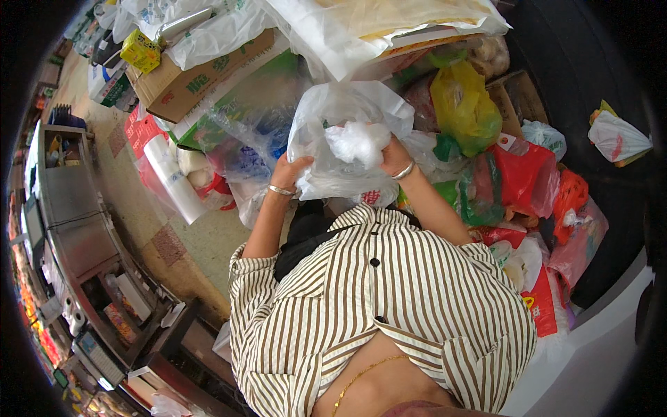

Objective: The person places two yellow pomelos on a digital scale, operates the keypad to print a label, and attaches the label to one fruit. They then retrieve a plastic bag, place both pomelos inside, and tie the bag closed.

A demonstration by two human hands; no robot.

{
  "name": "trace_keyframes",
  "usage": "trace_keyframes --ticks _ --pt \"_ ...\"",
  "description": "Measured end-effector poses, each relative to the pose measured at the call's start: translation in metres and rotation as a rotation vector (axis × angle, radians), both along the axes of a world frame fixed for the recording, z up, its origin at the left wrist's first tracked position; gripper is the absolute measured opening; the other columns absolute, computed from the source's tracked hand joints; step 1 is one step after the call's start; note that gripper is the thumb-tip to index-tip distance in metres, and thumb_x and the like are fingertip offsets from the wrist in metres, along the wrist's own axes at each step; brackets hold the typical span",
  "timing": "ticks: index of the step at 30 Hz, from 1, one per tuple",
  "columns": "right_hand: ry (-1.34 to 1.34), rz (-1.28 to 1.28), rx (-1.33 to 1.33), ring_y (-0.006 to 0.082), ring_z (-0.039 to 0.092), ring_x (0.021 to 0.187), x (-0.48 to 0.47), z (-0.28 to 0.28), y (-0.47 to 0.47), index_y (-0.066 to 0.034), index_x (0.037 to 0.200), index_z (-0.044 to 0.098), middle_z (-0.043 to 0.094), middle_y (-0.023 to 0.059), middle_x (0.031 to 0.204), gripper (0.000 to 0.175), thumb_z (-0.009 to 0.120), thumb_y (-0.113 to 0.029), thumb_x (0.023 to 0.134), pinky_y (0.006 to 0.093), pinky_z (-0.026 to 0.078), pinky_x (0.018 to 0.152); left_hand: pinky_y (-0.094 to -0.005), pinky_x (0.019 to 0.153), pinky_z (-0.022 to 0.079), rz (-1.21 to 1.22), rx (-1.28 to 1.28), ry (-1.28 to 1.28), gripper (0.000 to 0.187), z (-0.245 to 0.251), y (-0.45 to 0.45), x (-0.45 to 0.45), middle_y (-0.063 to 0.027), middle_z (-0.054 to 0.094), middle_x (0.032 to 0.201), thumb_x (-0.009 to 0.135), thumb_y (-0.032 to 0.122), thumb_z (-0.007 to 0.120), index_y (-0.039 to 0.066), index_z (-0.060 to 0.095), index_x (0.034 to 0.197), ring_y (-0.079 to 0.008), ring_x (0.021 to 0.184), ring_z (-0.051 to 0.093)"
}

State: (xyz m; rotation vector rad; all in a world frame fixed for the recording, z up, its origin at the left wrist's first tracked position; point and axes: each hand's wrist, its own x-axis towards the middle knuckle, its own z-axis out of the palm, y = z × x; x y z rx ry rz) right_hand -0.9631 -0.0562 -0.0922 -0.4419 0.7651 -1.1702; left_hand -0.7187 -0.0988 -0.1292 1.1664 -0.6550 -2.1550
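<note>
A translucent white plastic bag (312,122) hangs spread in front of my body, its mouth facing up. My left hand (288,172) grips the bag's near left edge between thumb and fingers. At the bag's right side, my right hand (395,157) holds a fluffy clump of white filling (357,143), which looks like cotton or fibre stuffing. The clump lies over the opening, and some of my right fingers are hidden behind it. What sits deeper in the bag cannot be made out.
A brown cardboard box (200,78) bearing a yellow carton (140,51) stands at upper left. Below it leans a roll of clear plastic (174,180). Yellow (464,107) and red (523,169) plastic bags crowd the right. Along the far left runs a counter (86,224).
</note>
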Motion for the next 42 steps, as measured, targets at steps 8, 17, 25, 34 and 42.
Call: trace_keyframes --ticks 8,17,25,34,42 --pt "-0.688 -0.099 0.265 0.0216 0.045 0.114 -0.017 -0.017 0.002 -0.0067 0.119 0.049 0.051 0.0097 0.121 0.039 0.052 -0.026 0.085 0.0391 0.045 0.088 -0.0301 0.076 0.047 -0.014 0.019 0.038 0.044 0.003 -0.004 0.005 -0.0086 0.060 0.097 0.067 0.001 0.057 0.000 0.053 0.111 -0.0183 0.083 0.059" --pt "0.804 0.088 0.034 0.0175 0.052 0.103 0.007 -0.020 -0.019 0.0018 0.112 0.054 0.057 0.0062 0.111 0.032 0.045 -0.002 0.081 0.0303 0.039 0.093 -0.0300 0.077 0.048 -0.102 0.034 0.154 0.052 -0.007 0.004 0.011 -0.0082 0.060 0.100 0.064 -0.002 0.048 -0.001 0.051 0.116 -0.0192 0.085 0.060" --pt "1.789 0.955 -0.083 0.0328 0.058 0.094 0.031 -0.059 -0.061 0.0038 0.097 0.062 0.060 0.0218 0.104 0.031 0.040 -0.007 0.078 0.0389 0.046 0.078 -0.0363 0.084 0.047 -0.187 0.077 0.299 0.055 -0.016 0.009 0.028 -0.0116 0.057 0.110 0.068 0.003 0.049 -0.003 0.046 0.122 -0.0245 0.096 0.058" --pt "1.662 0.819 -0.067 0.0435 0.057 0.095 0.076 0.014 -0.049 0.0102 0.126 0.035 0.050 0.0333 0.113 0.056 0.040 -0.027 0.085 0.0428 0.043 0.087 -0.0362 0.083 0.047 -0.051 0.203 0.156 0.057 -0.008 0.011 0.016 -0.0121 0.058 0.110 0.079 0.031 0.064 -0.003 0.045 0.121 -0.0249 0.094 0.059" --pt "1.491 0.709 -0.185 0.0388 0.060 0.085 0.096 0.027 -0.023 0.0088 0.128 0.024 0.057 0.0296 0.099 0.073 0.052 -0.037 0.079 0.0447 0.047 0.076 -0.0378 0.081 0.049 0.060 0.285 0.125 0.056 -0.025 0.007 0.015 -0.0114 0.056 0.112 0.076 0.027 0.069 0.003 0.047 0.122 -0.0254 0.096 0.058"
